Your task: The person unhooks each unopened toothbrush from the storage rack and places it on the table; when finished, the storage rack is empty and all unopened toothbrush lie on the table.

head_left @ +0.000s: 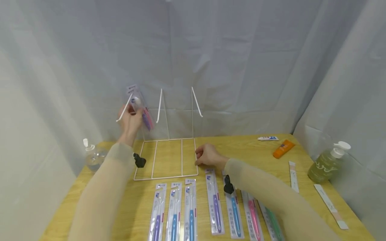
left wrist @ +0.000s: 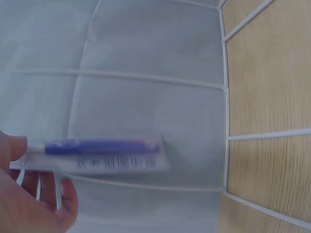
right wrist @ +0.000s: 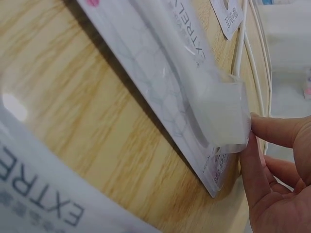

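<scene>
My left hand (head_left: 130,122) is raised at the left hook of a white wire rack (head_left: 169,176). Thumb and fingers hold a packaged toothbrush (head_left: 141,110) with a purple handle, its card top tilted up behind the hook. In the left wrist view the package (left wrist: 107,158) lies sideways in front of the rack's wires. My right hand (head_left: 210,156) rests low at the rack's right base wire, fingers and thumb curled round it. Just in front of that hand, a packaged toothbrush (right wrist: 194,97) fills much of the right wrist view.
Several packaged toothbrushes (head_left: 191,214) lie in a row along the near table. A white toothpaste tube (head_left: 267,138), an orange tube (head_left: 283,149), two narrow sachets (head_left: 294,177) and a green pump bottle (head_left: 325,165) are at right. A clear bottle (head_left: 93,157) stands at left.
</scene>
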A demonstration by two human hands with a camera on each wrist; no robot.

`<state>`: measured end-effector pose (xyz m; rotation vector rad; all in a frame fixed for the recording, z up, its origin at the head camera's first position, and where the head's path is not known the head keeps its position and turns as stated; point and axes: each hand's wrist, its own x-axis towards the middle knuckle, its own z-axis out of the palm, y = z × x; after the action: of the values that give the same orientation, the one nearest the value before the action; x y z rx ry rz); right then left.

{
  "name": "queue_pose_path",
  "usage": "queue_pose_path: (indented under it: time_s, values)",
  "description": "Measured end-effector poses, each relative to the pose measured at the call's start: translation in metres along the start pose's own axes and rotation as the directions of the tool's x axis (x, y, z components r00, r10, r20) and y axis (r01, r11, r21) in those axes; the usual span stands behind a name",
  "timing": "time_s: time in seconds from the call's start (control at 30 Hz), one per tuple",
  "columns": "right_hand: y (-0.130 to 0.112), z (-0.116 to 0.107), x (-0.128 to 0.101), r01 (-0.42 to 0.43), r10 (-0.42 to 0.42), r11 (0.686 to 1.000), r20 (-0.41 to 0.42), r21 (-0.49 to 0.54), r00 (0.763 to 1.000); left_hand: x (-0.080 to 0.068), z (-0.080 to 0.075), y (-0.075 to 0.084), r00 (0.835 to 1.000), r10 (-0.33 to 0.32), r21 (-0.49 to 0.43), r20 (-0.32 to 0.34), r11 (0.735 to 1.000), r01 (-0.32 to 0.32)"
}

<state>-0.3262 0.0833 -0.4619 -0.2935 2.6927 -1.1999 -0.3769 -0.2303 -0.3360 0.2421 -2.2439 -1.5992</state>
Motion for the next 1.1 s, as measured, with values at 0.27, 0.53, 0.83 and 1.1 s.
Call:
queue_pose_path:
  time_s: [0.27, 0.53, 0.83, 1.1]
  values:
    - [0.001, -0.001, 0.003, -0.004, 0.004, 1.0, -0.005, -0.012, 1.0, -0.022, -0.003, 0.01, 0.943, 0.246, -0.043, 0.224, 0.969, -0.243]
    - [0.002, -0.001, 0.004, 0.002, -0.002, 1.0, -0.018, -0.008, 1.0, -0.098, -0.049, -0.013, 0.764, 0.072, 0.071, 0.641, 0.986, -0.153]
    - [0.002, 0.0, 0.006, 0.0, 0.0, 1.0, -0.016, -0.017, 1.0, -0.17, -0.094, -0.085, 0.575, -0.153, 0.137, 0.804, 0.988, 0.071]
    - [0.001, 0.0, 0.004, 0.002, -0.002, 1.0, -0.006, -0.016, 1.0, -0.191, -0.098, -0.111, 0.512, -0.214, 0.185, 0.832, 0.977, 0.107]
